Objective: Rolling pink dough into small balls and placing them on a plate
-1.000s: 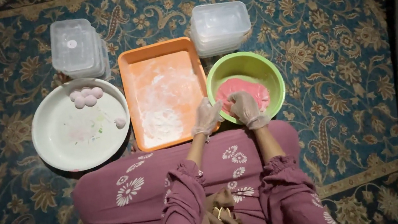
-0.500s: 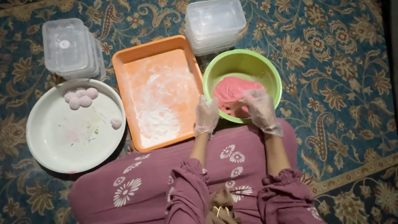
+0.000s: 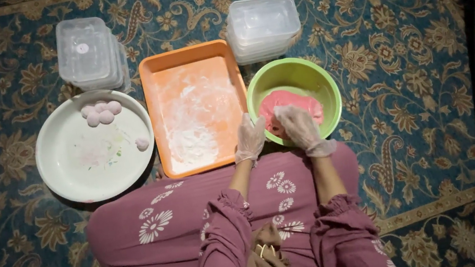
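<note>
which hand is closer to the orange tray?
Left. The left hand hovers at the near right corner of the orange tray, over its rim. The right hand is further right, on the pink dough in the green bowl.

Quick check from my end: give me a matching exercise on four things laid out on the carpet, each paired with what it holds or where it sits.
Things:
1. Round green plastic bowl
2. Rectangular orange plastic tray
3. Round white plate
4. Stack of clear plastic containers

States:
A. Dusted with white flour
B. Holds pink dough, with the gloved right hand on it and the gloved left hand at the rim
C. Sits beyond the green bowl, empty
D. Carries a few pale pink dough balls

Pairs: 1-B, 2-A, 3-D, 4-C
</note>
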